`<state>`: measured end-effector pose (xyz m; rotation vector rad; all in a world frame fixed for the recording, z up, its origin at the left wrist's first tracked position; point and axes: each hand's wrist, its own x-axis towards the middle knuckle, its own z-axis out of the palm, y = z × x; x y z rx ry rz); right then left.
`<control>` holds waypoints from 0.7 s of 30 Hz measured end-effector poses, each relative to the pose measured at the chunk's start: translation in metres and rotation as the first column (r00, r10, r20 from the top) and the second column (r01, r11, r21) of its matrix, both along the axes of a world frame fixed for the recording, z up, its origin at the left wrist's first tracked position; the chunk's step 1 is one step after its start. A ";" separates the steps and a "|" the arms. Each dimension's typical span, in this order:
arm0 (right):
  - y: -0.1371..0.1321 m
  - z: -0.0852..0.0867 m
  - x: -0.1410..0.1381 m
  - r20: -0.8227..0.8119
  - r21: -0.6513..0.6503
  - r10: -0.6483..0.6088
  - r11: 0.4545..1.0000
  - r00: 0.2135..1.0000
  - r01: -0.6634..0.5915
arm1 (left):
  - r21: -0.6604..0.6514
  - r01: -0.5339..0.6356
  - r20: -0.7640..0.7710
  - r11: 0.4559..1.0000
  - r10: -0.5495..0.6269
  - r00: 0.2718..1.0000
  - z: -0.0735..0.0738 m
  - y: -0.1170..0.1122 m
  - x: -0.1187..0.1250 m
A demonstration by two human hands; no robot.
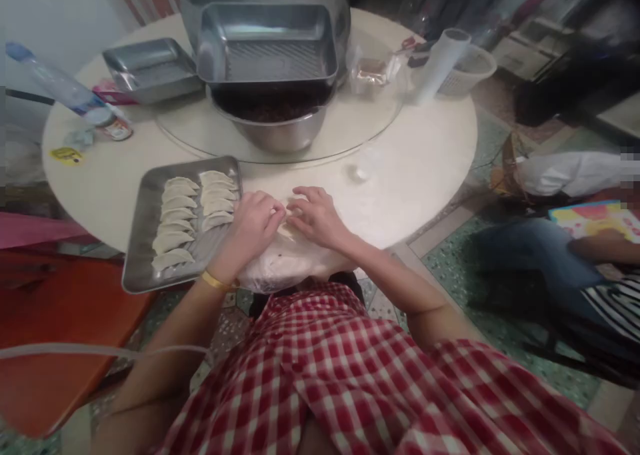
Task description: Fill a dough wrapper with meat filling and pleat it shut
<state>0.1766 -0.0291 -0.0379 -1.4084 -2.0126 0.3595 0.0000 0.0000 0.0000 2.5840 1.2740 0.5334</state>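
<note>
Over the table's front edge my two hands meet, fingertips almost touching. My left hand (260,216), with a yellow band at the wrist, is closed in a pinch on the edge of a pale dumpling wrapper (287,230). My right hand (316,216) has its fingers curved round the other side of it; the wrapper is largely hidden and blurred. Under them lies a clear plastic bag (280,265) with pale contents. Left of my hands, a metal tray (137,242) bears two rows of folded dumplings (173,242).
On the glass turntable (345,152) a deep metal pan (267,72) rests over a steel bowl (280,135) of dark filling. Another pan (150,75), a bottle (55,82), a jar (113,125) and a white basket (470,72) stand around. A seated person (540,262) is at right.
</note>
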 end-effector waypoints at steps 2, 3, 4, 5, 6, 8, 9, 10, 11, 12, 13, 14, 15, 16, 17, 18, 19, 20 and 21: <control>0.006 0.009 -0.003 0.020 -0.073 0.036 0.997 0.999 -0.034 | -0.046 -0.010 0.153 0.999 0.017 0.988 0.001 -0.001 -0.003; 0.009 0.013 -0.004 0.019 -0.101 0.046 0.994 0.999 -0.044 | -0.079 -0.030 0.253 0.996 0.049 0.966 0.002 -0.005 -0.004; 0.013 0.017 -0.004 0.008 -0.120 0.048 0.992 0.999 -0.047 | -0.135 -0.052 0.369 0.989 0.099 0.924 0.003 -0.009 -0.006; 0.018 0.021 -0.005 -0.015 -0.130 0.043 0.991 0.999 -0.045 | -0.223 -0.072 0.498 0.972 0.177 0.849 0.005 -0.016 -0.007; 0.022 0.025 -0.005 -0.044 -0.133 0.034 0.990 0.998 -0.039 | -0.334 -0.071 0.618 0.940 0.275 0.737 0.007 -0.024 -0.008; 0.033 0.034 -0.004 -0.102 -0.136 0.007 0.990 0.995 -0.021 | -0.607 0.089 0.749 0.790 0.531 0.396 0.011 -0.041 -0.004; 0.038 0.038 -0.004 -0.125 -0.143 -0.006 0.990 0.992 -0.012 | -0.646 0.139 0.743 0.750 0.577 0.339 0.012 -0.048 -0.001; 0.043 0.043 -0.004 -0.143 -0.158 -0.014 0.987 0.990 -0.009 | -0.682 0.193 0.726 0.705 0.622 0.293 0.014 -0.054 0.004; 0.046 0.048 -0.004 -0.159 -0.176 -0.016 0.984 0.987 -0.012 | -0.755 0.310 0.643 0.577 0.745 0.179 0.015 -0.057 0.009; 0.049 0.053 -0.005 -0.172 -0.191 -0.010 0.981 0.985 -0.024 | -0.791 0.411 0.533 0.453 0.840 0.099 0.016 -0.058 0.014; 0.051 0.057 -0.006 -0.182 -0.194 0.004 0.980 0.983 -0.040 | -0.795 0.493 0.426 0.355 0.904 0.037 0.017 -0.057 0.019; 0.051 0.062 -0.007 -0.180 -0.180 0.024 0.982 0.983 -0.057 | -0.772 0.567 0.340 0.287 0.940 -0.012 0.018 -0.054 0.023; 0.050 0.066 -0.009 -0.162 -0.144 0.052 0.987 0.985 -0.076 | -0.738 0.625 0.288 0.255 0.956 -0.049 0.019 -0.050 0.026; 0.047 0.069 -0.011 -0.127 -0.086 0.083 0.992 0.988 -0.095 | -0.694 0.674 0.270 0.253 0.959 -0.083 0.020 -0.045 0.027; 0.043 0.070 -0.013 -0.073 -0.011 0.121 0.992 0.990 -0.122 | -0.647 0.714 0.271 0.268 0.956 -0.114 0.021 -0.041 0.028; 0.037 0.070 -0.014 -0.003 0.072 0.155 0.985 0.988 -0.155 | -0.604 0.743 0.278 0.287 0.950 -0.141 0.023 -0.038 0.027; 0.030 0.069 -0.016 0.075 0.158 0.180 0.969 0.981 -0.190 | -0.571 0.762 0.286 0.306 0.944 -0.165 0.024 -0.035 0.026; 0.021 0.066 -0.017 0.153 0.239 0.193 0.944 0.969 -0.226 | -0.544 0.775 0.291 0.321 0.939 -0.185 0.026 -0.034 0.024; 0.013 0.062 -0.017 0.221 0.315 0.190 0.914 0.957 -0.254 | -0.527 0.784 0.290 0.328 0.936 -0.197 0.028 -0.035 0.021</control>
